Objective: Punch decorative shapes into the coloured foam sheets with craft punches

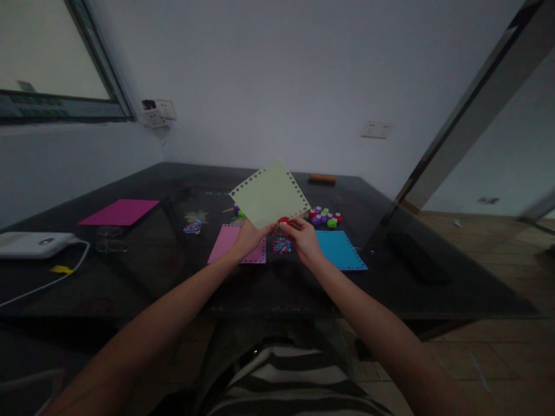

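A white wall (269,86) rises behind a broad black table (143,289) in dim light. Above the table, directly ahead of my hands, is a pale yellow-green sheet (271,193), tilted with one corner upward. Small dark holes run along its two upper edges. Far to my left lies a magenta sheet (121,212), and nearer me a white device (34,245) with a cable. Flat on the table, a blue sheet (340,249) lies beside my right wrist; a pink sheet (223,242) lies partly under my left hand's outline. Both show holes along some edges.

My left hand (250,238) pinches the pale sheet near its lowest corner; the sheet extends up and away from that grip, and the fingers behind it are hidden. My right hand (306,236) has thumb and fingers closed on a small red object (284,221), which sits at the sheet's lower right edge, between my two hands. How far it overlaps the paper is too small to tell.

Beyond my right hand is a cluster of red, purple and green eyed objects (324,216); farther back lies a brown roll (322,179). Tiniest of all, colourful bits (281,246) are heaped below my hands, with another heap (192,227) to the left.
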Action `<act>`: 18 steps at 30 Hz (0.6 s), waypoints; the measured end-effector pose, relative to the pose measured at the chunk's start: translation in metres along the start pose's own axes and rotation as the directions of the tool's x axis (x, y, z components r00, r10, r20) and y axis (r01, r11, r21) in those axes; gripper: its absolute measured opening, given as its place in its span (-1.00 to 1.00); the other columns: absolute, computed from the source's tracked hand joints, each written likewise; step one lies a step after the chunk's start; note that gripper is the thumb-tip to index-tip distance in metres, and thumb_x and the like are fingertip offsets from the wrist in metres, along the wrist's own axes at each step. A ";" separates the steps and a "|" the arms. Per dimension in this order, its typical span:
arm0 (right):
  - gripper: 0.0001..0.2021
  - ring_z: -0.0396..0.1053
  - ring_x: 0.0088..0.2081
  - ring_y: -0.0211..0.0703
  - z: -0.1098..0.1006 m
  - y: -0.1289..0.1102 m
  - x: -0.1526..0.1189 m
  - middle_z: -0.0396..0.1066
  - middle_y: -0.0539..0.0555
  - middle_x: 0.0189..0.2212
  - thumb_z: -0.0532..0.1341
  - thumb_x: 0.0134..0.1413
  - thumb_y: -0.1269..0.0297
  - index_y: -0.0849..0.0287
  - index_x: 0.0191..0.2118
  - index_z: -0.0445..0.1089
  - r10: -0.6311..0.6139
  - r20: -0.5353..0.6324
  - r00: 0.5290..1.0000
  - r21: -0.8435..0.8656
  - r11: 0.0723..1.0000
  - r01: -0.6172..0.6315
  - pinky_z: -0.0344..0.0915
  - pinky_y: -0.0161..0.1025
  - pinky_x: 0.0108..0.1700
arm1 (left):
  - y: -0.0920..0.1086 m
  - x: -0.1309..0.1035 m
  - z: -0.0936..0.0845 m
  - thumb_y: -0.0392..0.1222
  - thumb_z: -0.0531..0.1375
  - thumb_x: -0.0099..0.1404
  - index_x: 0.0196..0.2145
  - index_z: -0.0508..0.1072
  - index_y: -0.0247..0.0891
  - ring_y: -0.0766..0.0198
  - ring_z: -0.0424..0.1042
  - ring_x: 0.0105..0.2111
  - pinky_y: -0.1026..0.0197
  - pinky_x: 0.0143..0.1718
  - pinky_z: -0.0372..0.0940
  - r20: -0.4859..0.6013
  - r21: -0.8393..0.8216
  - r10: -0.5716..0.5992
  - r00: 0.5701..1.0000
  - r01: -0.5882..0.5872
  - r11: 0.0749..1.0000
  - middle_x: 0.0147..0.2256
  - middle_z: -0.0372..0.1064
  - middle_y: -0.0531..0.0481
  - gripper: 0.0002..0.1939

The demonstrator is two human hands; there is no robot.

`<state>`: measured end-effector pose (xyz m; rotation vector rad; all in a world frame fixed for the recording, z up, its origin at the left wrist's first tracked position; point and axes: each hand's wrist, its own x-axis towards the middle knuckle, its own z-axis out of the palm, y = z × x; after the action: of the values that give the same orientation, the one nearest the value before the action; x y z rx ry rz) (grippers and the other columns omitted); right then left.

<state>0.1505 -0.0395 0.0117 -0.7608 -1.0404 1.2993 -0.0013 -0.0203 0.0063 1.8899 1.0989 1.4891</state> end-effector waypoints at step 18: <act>-0.70 0.41 -0.36 -0.18 0.000 -0.001 -0.001 0.49 0.02 -0.40 0.43 -0.40 0.18 0.16 -0.45 0.44 -0.016 -0.005 1.000 -0.034 0.999 0.016 0.34 -0.20 -0.22 | 0.007 0.000 -0.001 -0.14 0.22 0.10 -0.24 0.43 -0.31 0.09 0.45 -0.14 0.00 0.00 0.28 0.021 -0.011 0.018 1.000 -0.018 1.000 -0.32 0.51 -0.13 -0.73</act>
<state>0.1506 -0.0404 0.0124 -0.7799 -1.0641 1.2682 0.0001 -0.0245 0.0123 1.9084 1.0650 1.4782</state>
